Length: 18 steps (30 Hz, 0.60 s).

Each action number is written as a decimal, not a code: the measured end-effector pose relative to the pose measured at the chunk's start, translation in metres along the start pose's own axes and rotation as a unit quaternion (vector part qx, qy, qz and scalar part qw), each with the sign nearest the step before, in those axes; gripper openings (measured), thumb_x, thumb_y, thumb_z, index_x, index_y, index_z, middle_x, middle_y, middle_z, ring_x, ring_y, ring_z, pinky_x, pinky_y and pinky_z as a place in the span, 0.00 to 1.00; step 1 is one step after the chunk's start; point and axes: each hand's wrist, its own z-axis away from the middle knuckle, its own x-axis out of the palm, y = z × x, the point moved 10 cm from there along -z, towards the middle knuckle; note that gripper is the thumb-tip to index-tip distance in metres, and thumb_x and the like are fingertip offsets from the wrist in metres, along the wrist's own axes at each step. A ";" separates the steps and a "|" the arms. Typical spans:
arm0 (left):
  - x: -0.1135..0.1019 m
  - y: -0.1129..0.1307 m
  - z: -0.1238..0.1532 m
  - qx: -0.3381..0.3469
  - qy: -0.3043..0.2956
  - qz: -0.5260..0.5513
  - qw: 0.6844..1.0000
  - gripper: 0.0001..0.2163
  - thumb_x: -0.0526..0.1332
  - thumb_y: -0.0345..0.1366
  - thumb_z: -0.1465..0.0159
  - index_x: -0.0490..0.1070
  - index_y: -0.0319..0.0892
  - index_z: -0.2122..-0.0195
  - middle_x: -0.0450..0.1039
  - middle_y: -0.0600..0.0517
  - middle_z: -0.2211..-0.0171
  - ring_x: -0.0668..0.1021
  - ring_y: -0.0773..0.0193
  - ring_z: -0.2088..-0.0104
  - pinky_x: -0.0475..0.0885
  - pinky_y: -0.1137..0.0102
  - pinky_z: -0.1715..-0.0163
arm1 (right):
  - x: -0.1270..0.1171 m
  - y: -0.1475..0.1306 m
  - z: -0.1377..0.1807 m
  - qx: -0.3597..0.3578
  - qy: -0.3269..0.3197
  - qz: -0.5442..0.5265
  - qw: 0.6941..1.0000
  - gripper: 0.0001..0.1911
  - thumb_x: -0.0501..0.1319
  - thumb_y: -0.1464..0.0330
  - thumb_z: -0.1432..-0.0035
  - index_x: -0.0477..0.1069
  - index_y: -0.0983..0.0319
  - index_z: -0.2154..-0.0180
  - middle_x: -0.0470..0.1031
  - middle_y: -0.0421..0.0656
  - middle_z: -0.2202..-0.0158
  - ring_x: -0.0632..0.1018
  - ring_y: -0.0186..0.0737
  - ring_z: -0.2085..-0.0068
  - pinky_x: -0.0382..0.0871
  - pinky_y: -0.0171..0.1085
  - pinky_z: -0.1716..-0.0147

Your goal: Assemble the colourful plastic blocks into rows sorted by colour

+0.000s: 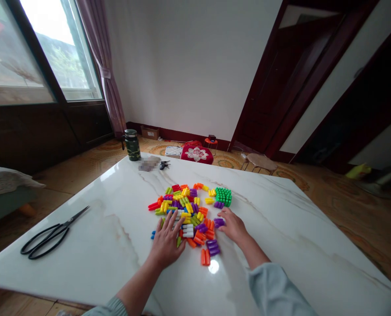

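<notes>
A heap of colourful plastic connecting blocks [185,206] lies mid-table, made of short ribbed pieces in several colours. My left hand [165,241] rests on the heap's near left side with its fingers spread, partly covering white and blue pieces. On the heap's right side, my right hand [235,226] has thumb and forefinger around a purple block [218,222]. Beyond that hand sits a compact cluster of green blocks [223,196], with another purple block [218,205] beside it. Nearest to me are an orange block [205,257] and a larger purple block [213,247].
Black-handled scissors [54,235] lie at the left of the white marble-look table [110,263]. A camouflage flask [132,145], a blurred-out item [149,163] and keys [164,165] are at the far left corner. A stool [259,162] stands beyond the far edge.
</notes>
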 end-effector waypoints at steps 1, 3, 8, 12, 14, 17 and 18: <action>0.000 0.000 0.000 -0.001 0.000 -0.001 1.000 0.31 0.59 0.39 0.42 0.59 0.50 0.36 0.51 0.48 0.32 0.56 0.45 0.33 0.52 0.49 0.37 | 0.004 -0.001 -0.001 -0.021 -0.014 -0.009 1.000 0.26 0.67 0.72 0.53 0.72 0.57 0.49 0.71 0.43 0.46 0.75 0.41 0.49 0.66 0.34 0.52; 0.001 0.000 0.000 -0.001 -0.002 -0.005 1.000 0.30 0.59 0.39 0.42 0.59 0.50 0.36 0.51 0.48 0.32 0.56 0.45 0.33 0.52 0.48 0.37 | 0.011 -0.001 -0.002 -0.040 -0.025 -0.012 0.999 0.28 0.65 0.76 0.54 0.72 0.57 0.48 0.73 0.43 0.48 0.73 0.43 0.47 0.65 0.35 0.50; 0.003 0.000 0.000 0.003 -0.006 -0.010 1.000 0.30 0.58 0.39 0.41 0.59 0.50 0.36 0.51 0.47 0.32 0.56 0.45 0.33 0.52 0.48 0.37 | 0.010 0.010 -0.003 0.002 0.042 -0.033 0.999 0.22 0.62 0.76 0.55 0.75 0.60 0.55 0.74 0.45 0.55 0.77 0.41 0.58 0.68 0.35 0.59; 0.002 -0.001 0.001 0.004 0.001 -0.011 1.000 0.30 0.59 0.39 0.41 0.59 0.50 0.36 0.52 0.47 0.32 0.56 0.45 0.33 0.53 0.48 0.37 | -0.008 0.050 0.008 0.069 0.185 -0.143 0.970 0.17 0.64 0.69 0.54 0.75 0.62 0.58 0.75 0.46 0.59 0.76 0.39 0.64 0.69 0.35 0.63; 0.002 0.000 0.001 0.005 0.001 -0.011 1.000 0.31 0.59 0.39 0.41 0.59 0.50 0.36 0.52 0.47 0.32 0.56 0.45 0.33 0.53 0.48 0.38 | -0.007 0.080 0.016 0.120 0.233 -0.195 0.945 0.16 0.65 0.63 0.56 0.75 0.61 0.62 0.77 0.44 0.63 0.76 0.41 0.66 0.69 0.37 0.65; 0.002 0.000 0.001 0.005 0.001 -0.011 1.000 0.31 0.59 0.39 0.42 0.58 0.50 0.35 0.52 0.47 0.32 0.56 0.45 0.33 0.53 0.48 0.38 | 0.009 0.115 0.022 0.183 0.259 -0.291 0.903 0.19 0.65 0.58 0.58 0.75 0.61 0.64 0.79 0.43 0.67 0.76 0.42 0.69 0.69 0.39 0.67; 0.002 0.000 0.001 0.004 0.001 -0.010 1.000 0.31 0.59 0.39 0.42 0.58 0.50 0.35 0.52 0.47 0.32 0.56 0.45 0.33 0.53 0.48 0.38 | 0.013 0.122 0.022 0.191 0.267 -0.324 0.887 0.20 0.65 0.58 0.59 0.75 0.62 0.64 0.79 0.44 0.68 0.77 0.43 0.69 0.70 0.40 0.67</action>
